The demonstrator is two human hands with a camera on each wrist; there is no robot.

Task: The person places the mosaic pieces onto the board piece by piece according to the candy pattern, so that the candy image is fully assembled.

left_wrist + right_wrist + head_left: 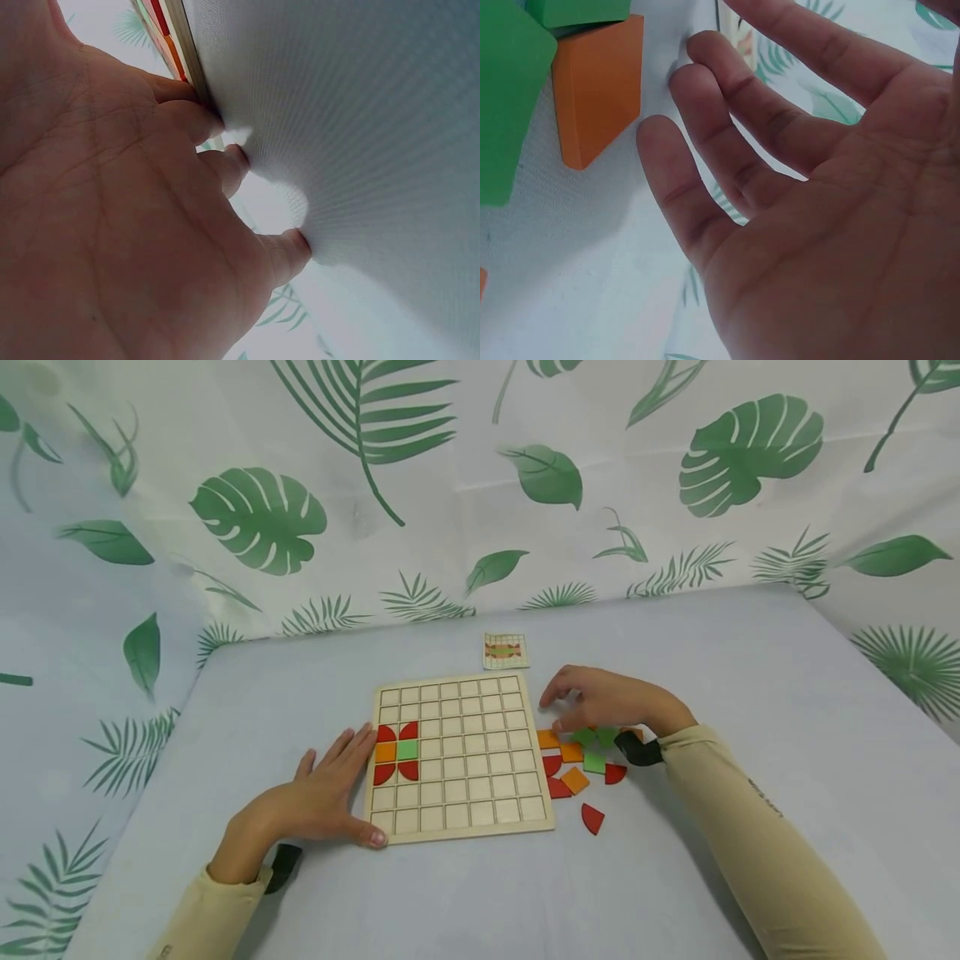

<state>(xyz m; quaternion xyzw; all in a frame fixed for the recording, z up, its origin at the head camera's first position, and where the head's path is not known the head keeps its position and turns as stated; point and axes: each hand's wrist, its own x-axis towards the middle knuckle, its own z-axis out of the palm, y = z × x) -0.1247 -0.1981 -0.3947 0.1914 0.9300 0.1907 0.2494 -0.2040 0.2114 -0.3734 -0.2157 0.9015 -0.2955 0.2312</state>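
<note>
A wooden grid board (459,750) lies flat on the table. Along its left side it carries several red quarter-circle tiles (386,773), an orange square tile (386,752) and a green square tile (407,749). My left hand (311,797) rests at the board's left edge, fingers spread, thumb at the near left corner. Over the loose tiles right of the board hovers my right hand (611,697), its fingers bent loosely and holding nothing. In the right wrist view an orange tile (604,86) and a green tile (510,105) lie beside its fingertips.
Loose tiles lie partly under the right hand and wrist, among them a green square (594,762) and an orange square (575,780). One red quarter-circle (592,818) sits apart, nearer the front. Behind the board is a small pattern card (506,652); a leaf-printed cloth (442,560) hangs behind.
</note>
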